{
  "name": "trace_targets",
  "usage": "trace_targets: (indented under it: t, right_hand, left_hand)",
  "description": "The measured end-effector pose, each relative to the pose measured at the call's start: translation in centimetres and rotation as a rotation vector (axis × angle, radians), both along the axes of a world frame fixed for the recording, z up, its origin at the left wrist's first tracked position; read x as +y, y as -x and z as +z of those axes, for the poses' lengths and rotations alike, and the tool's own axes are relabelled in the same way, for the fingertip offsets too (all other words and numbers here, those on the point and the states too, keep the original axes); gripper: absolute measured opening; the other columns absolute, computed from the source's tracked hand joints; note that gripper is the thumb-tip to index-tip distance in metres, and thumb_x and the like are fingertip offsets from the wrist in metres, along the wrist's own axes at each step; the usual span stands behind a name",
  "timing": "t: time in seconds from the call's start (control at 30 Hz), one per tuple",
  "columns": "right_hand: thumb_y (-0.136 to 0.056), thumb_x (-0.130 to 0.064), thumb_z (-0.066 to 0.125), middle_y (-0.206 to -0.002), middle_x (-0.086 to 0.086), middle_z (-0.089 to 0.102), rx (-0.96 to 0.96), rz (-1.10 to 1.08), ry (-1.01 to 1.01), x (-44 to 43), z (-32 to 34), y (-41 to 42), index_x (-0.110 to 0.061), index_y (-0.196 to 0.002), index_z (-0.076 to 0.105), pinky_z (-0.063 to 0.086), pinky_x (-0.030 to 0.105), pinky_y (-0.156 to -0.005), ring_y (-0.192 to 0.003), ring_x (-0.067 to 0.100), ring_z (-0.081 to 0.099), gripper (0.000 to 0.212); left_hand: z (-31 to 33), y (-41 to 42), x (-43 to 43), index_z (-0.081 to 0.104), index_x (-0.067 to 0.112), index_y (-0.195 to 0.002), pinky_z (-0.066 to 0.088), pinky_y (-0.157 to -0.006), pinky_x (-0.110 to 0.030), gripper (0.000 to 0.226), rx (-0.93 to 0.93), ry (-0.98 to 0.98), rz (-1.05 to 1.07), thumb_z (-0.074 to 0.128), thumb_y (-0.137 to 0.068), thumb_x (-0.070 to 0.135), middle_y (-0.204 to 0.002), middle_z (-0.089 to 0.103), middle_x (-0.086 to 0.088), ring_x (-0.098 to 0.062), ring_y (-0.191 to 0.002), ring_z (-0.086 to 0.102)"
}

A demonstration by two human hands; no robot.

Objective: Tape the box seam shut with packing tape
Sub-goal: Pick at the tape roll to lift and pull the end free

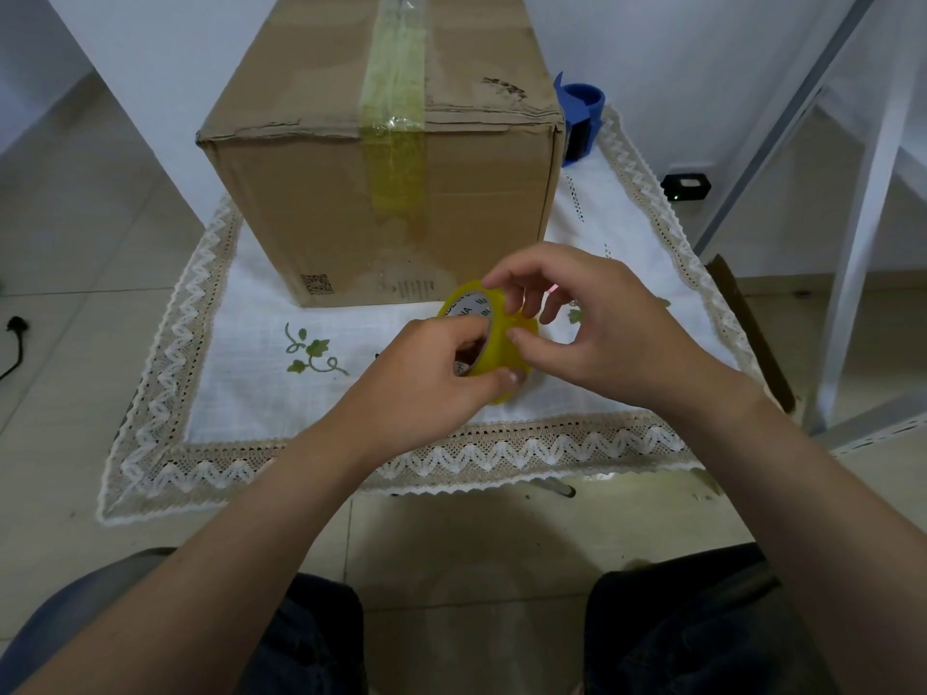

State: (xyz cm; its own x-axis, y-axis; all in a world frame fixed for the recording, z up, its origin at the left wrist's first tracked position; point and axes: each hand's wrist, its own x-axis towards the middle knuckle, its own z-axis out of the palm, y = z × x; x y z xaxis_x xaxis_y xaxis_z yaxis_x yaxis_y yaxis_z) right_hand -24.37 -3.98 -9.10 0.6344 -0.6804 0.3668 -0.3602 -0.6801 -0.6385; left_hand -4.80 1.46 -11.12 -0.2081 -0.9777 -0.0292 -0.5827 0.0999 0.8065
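A brown cardboard box (326, 193) stands on a small cloth-covered table (251, 393). A yellowish strip of tape (396, 117) runs along its top seam and down the near face. In front of the box I hold a roll of yellow packing tape (496, 338) just above the cloth. My left hand (421, 383) grips the roll, fingers through its core and thumb under the rim. My right hand (597, 328) touches the roll's outer surface with thumb and fingertips. Whether a loose tape end is lifted cannot be made out.
A blue tape dispenser (579, 122) sits behind the box's right corner. A white metal frame (863, 243) stands to the right, with a small black device (686, 185) on the floor. A black cable (15, 343) lies at the left. My knees are below the table edge.
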Motion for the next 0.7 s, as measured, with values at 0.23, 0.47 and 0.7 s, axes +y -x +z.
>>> trace_targets:
  t: [0.23, 0.47, 0.7]
  right_hand:
    - [-0.084, -0.001, 0.074, -0.093, -0.008, 0.065, 0.013, -0.014, 0.022, 0.08, -0.08, -0.11, -0.019, -0.117, 0.066, 0.052, 0.035, -0.072, -0.085, 0.015, 0.062, 0.038]
    - [-0.087, 0.000, 0.071, -0.084, -0.005, 0.063, 0.017, -0.009, -0.038, 0.30, -0.22, -0.15, -0.018, -0.114, 0.064, 0.052, 0.043, -0.077, -0.083, 0.016, 0.062, 0.033]
    - [-0.087, -0.002, 0.074, -0.102, -0.004, 0.062, -0.030, -0.040, -0.054, 0.43, -0.08, -0.48, -0.024, -0.120, 0.059, 0.054, 0.042, -0.072, -0.085, 0.017, 0.061, 0.042]
  left_hand:
    - [-0.51, 0.05, -0.21, 0.068, 0.012, -0.082, 0.056, -0.083, -0.058, 0.019, 0.013, 0.028, 0.012, 0.075, -0.094, 0.025, -0.076, 0.068, -0.009, -0.030, -0.077, 0.066]
    - [-0.49, 0.10, -0.24, 0.066, 0.015, -0.077, 0.057, -0.080, -0.059, 0.020, -0.002, 0.032, 0.039, 0.076, -0.093, 0.022, -0.072, 0.065, -0.009, -0.031, -0.074, 0.065]
    - [-0.59, -0.07, -0.42, 0.074, 0.011, -0.091, 0.059, -0.084, -0.063, 0.035, 0.080, 0.008, 0.080, 0.070, -0.082, 0.044, -0.088, 0.074, -0.020, -0.041, -0.087, 0.072]
